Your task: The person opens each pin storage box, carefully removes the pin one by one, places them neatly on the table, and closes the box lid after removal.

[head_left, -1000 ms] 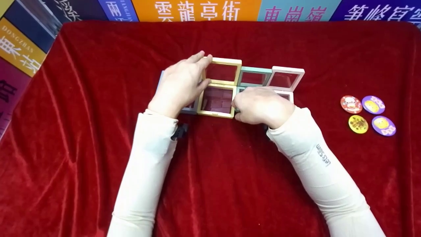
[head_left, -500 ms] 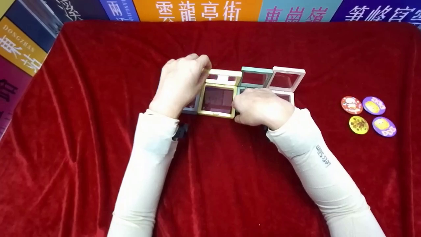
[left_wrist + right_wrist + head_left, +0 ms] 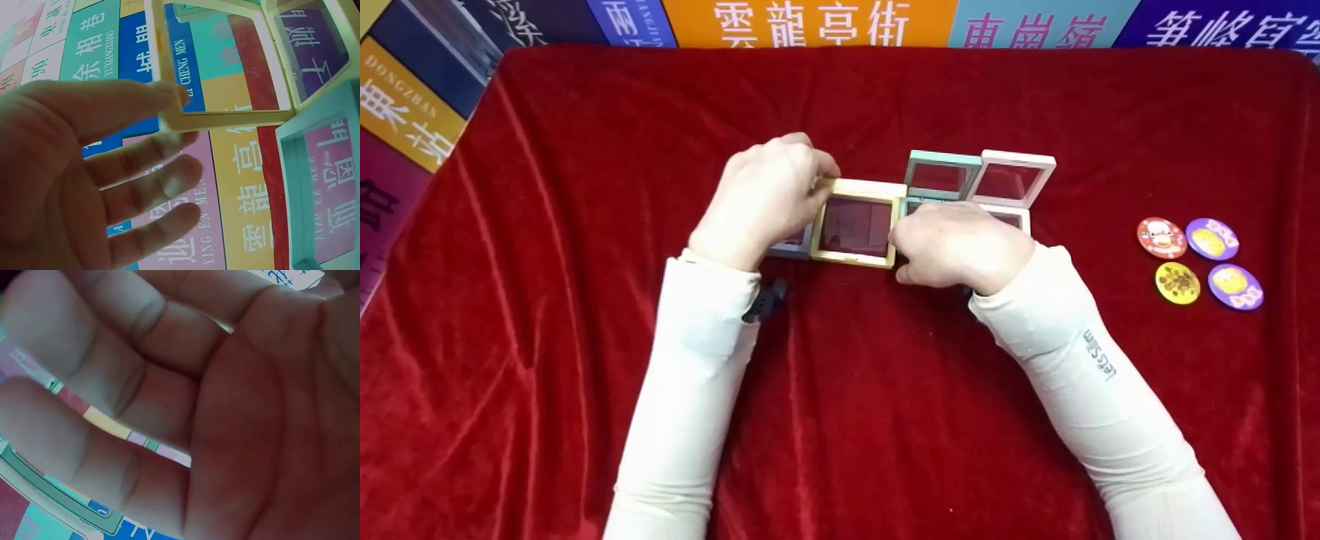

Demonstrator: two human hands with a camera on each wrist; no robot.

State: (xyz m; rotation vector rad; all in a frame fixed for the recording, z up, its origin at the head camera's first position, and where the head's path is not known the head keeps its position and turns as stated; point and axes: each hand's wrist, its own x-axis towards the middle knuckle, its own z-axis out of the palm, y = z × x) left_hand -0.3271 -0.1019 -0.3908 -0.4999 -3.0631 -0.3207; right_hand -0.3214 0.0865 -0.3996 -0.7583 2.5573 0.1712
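In the head view, a yellow hinged display frame point(image 3: 851, 260) with clear windows lies on the red cloth, its lid point(image 3: 874, 187) tilted up steeply at the back edge. My left hand point(image 3: 769, 195) pinches that lid at its left side; in the left wrist view the thumb point(image 3: 163, 95) lies on the lid's rim and the other fingers are spread loosely. My right hand point(image 3: 964, 244) lies over a green display frame point(image 3: 941, 158), its bent fingers right at the yellow frame's right edge. Its fingertips are hidden from above, so I cannot tell what they hold.
A white display frame point(image 3: 1016, 155) stands with its lid raised, right of the green one. A greyish-blue frame point(image 3: 791, 250) shows partly under my left hand. Several round badges point(image 3: 1177, 283) lie at the right. Colourful lettered panels point(image 3: 817, 22) border the cloth.
The yellow frame's lid has swung forward and down from nearly upright, with my left hand curling and following it. My right hand has stayed in place.
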